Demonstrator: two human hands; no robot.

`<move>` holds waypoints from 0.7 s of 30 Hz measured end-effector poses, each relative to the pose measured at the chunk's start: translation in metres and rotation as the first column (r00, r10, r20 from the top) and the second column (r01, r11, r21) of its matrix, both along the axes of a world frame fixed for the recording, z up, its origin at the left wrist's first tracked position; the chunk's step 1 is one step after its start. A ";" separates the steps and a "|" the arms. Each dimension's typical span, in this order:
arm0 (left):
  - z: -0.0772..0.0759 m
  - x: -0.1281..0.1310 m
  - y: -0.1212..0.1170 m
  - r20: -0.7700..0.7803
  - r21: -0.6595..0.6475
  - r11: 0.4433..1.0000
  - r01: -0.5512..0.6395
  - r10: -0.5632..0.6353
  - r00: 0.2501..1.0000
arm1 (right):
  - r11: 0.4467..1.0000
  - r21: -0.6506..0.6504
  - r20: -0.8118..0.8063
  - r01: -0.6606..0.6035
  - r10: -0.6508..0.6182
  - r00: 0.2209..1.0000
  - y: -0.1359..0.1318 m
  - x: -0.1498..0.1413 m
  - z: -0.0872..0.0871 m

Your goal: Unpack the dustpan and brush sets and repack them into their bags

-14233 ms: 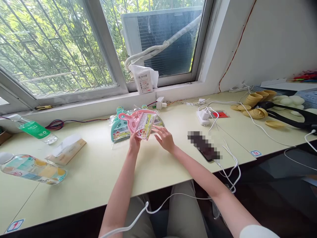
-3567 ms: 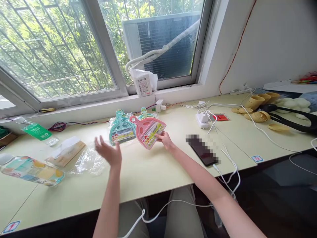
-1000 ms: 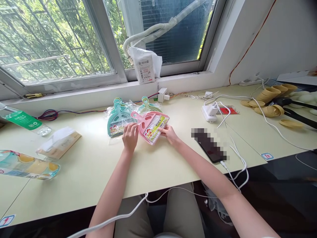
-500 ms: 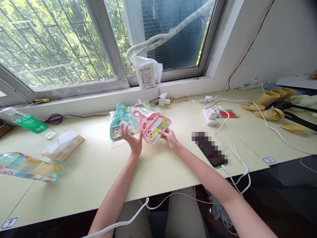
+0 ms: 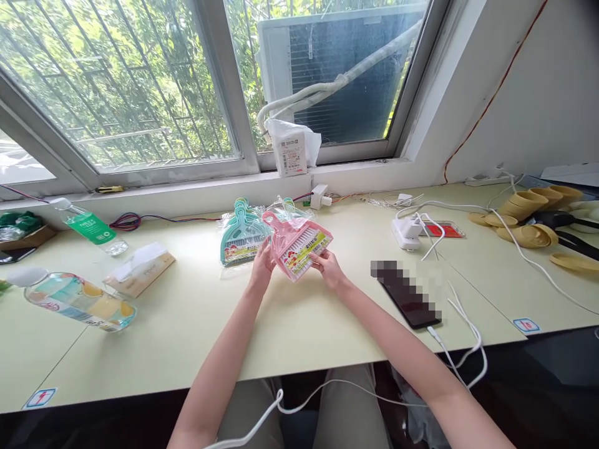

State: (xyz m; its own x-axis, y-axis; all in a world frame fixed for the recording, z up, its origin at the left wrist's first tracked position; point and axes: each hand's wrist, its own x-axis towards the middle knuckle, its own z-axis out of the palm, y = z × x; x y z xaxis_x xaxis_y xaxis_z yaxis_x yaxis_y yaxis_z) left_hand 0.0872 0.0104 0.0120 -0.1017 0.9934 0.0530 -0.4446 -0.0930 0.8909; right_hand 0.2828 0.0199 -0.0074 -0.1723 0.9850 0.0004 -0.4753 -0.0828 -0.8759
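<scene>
A pink dustpan (image 5: 286,234) with a white-bristled brush and a yellow printed label sits tilted between my hands, in clear plastic wrap. My right hand (image 5: 329,268) grips its lower right edge, thumb on the label side. My left hand (image 5: 264,265) is closed at its left edge; some of those fingers are hidden. Just behind my left hand, a stack of teal dustpans (image 5: 240,232) in clear wrap lies on the table, partly covered by the pink one.
A smartphone (image 5: 412,297) and white cable lie to the right, with a white charger (image 5: 406,233) behind. On the left are a tissue pack (image 5: 143,274), a green-labelled bottle (image 5: 91,229) and a larger drink bottle (image 5: 84,302). Yellowish cups (image 5: 519,206) stand at far right.
My left hand, spread and apart from the pink dustpan before, has closed onto its left edge. My right hand keeps its hold. The whole view has shifted slightly.
</scene>
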 end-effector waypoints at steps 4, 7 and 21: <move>0.005 0.003 -0.006 -0.059 0.061 0.997 -0.047 0.051 0.997 | 1.000 0.003 0.002 0.023 -0.023 1.000 -0.002 0.001 0.002; 0.005 0.005 -0.007 -0.034 0.056 0.998 -0.024 0.026 0.999 | 1.000 0.020 -0.014 0.024 -0.023 1.000 -0.004 0.001 0.003; 0.000 -0.012 -0.001 0.048 -0.042 0.993 -0.112 0.114 0.992 | 0.999 0.002 0.084 -0.050 0.049 0.995 -0.012 -0.005 0.009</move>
State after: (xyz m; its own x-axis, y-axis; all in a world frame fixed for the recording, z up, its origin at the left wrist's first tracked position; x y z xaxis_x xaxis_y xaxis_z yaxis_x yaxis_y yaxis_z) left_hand 0.0754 0.0090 0.0123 -0.2148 0.9766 0.0058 -0.4778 -0.1103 0.8715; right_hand 0.2782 0.0080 0.0011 -0.2204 0.9753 -0.0119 -0.3952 -0.1005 -0.9131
